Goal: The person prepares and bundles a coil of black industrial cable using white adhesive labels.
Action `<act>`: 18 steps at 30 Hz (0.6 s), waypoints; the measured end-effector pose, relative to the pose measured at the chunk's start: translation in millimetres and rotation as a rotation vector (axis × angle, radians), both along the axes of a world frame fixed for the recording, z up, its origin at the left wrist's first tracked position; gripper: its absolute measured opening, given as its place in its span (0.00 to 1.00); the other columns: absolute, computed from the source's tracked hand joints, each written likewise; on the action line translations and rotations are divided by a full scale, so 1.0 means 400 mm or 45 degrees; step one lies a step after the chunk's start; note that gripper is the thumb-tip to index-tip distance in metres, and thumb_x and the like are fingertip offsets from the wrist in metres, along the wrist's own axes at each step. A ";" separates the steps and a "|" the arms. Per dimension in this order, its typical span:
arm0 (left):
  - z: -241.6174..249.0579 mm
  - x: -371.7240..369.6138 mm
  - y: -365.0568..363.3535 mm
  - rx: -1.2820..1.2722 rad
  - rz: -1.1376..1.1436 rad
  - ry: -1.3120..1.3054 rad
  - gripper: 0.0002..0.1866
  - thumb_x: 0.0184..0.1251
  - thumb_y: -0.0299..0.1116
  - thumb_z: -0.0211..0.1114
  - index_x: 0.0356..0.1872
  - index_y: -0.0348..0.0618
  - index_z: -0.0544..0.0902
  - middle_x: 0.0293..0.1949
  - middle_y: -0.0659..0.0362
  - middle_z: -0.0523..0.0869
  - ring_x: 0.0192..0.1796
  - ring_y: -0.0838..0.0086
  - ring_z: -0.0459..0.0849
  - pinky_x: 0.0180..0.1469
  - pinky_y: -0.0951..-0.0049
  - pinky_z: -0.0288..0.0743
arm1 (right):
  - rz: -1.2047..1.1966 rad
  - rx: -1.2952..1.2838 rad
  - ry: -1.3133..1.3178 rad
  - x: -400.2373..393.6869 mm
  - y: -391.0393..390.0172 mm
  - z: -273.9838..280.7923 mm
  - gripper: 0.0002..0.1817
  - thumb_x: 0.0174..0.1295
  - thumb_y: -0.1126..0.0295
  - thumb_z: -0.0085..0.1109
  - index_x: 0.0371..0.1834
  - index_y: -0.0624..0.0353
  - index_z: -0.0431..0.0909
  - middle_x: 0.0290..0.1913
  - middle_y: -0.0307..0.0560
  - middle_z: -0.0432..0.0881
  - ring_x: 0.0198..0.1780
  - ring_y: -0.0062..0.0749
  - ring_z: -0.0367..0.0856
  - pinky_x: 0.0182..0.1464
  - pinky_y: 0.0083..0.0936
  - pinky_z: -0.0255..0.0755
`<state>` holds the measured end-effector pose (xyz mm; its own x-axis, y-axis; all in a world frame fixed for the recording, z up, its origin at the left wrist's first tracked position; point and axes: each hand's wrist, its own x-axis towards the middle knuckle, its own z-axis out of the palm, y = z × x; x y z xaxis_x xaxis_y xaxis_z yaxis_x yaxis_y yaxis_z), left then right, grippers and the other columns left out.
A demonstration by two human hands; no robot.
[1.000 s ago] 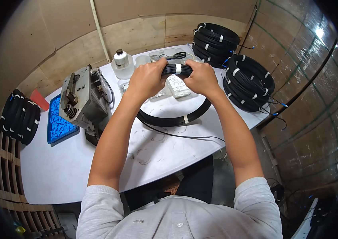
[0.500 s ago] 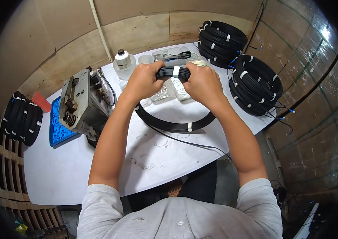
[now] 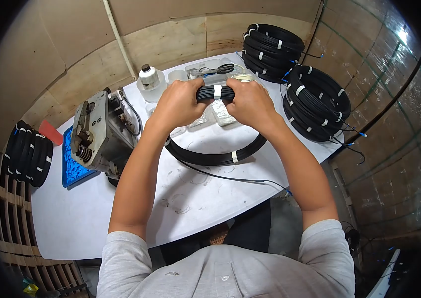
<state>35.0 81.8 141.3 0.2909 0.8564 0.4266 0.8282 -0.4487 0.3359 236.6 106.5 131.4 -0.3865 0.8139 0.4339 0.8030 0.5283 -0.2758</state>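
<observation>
A coil of black cable (image 3: 205, 158) is tilted up over the white table, its far side lifted and its near side low, close to the tabletop. My left hand (image 3: 183, 102) is closed around the far side of the coil, left of a white tape band (image 3: 217, 92). On the other side of that band, my right hand (image 3: 251, 102) grips the same bundle. A second white band (image 3: 234, 157) wraps the near side. One loose cable end (image 3: 250, 180) trails right across the table, under my right forearm, to a blue tip (image 3: 289, 192).
Stacked taped coils (image 3: 273, 52) and more coils (image 3: 316, 103) stand at the right back. A metal machine (image 3: 102, 134) sits left, beside a blue tray (image 3: 82, 182) of small blue pieces. Beyond my hands are a white bottle (image 3: 148, 76) and clear containers. More coils (image 3: 28, 154) lie far left.
The view has shifted slightly. Both hands keep their grip on the cable coil, which stays in almost the same pose.
</observation>
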 end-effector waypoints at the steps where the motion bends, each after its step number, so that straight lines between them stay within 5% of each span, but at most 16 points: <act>1: 0.000 0.004 0.003 -0.043 -0.010 -0.064 0.10 0.58 0.32 0.74 0.37 0.39 0.85 0.27 0.43 0.87 0.34 0.45 0.87 0.40 0.50 0.79 | 0.024 0.018 0.036 0.005 0.001 -0.003 0.09 0.54 0.69 0.66 0.39 0.56 0.83 0.32 0.59 0.88 0.39 0.60 0.87 0.46 0.52 0.80; 18: -0.009 -0.008 -0.035 0.004 -0.058 -0.078 0.10 0.59 0.28 0.72 0.37 0.38 0.80 0.26 0.44 0.85 0.33 0.45 0.85 0.36 0.52 0.75 | 0.004 0.034 0.006 -0.003 -0.035 0.004 0.09 0.54 0.67 0.66 0.37 0.57 0.83 0.30 0.58 0.87 0.36 0.60 0.87 0.44 0.51 0.81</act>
